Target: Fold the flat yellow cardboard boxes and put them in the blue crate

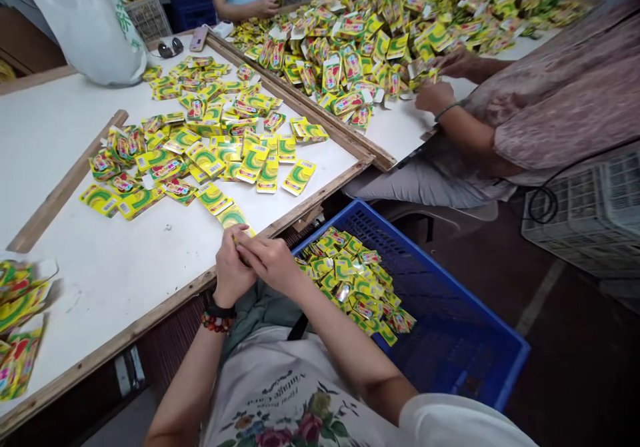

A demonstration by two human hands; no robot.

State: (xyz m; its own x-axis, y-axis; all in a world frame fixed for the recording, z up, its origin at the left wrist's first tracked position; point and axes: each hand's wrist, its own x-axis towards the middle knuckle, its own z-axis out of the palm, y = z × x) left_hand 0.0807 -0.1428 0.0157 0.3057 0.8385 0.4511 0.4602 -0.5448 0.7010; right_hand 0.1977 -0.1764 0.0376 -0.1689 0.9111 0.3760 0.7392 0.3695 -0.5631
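Note:
My left hand (233, 268) and my right hand (274, 264) meet at the table's front edge, fingers closed together. Between them shows a sliver of a small yellow carton, mostly hidden by the fingers. Just beyond my knuckles a flat yellow-green carton (233, 215) lies on the white tabletop (150, 254). A loose spread of similar cartons (205, 157), printed with green swirls and barcodes, covers the table ahead. Below my right forearm, a blue plastic crate (450, 287) holds a heap of small yellow cartons (350, 274).
A wooden strip (70, 180) lies on the left, with more cartons (23, 327) near the corner. A white plastic bag (100, 34), sunglasses (171, 48) and a phone (199, 38) stand farther back. Beyond a wooden divider (300, 100), co-workers' hands (435, 97) work at a large carton pile (380, 34).

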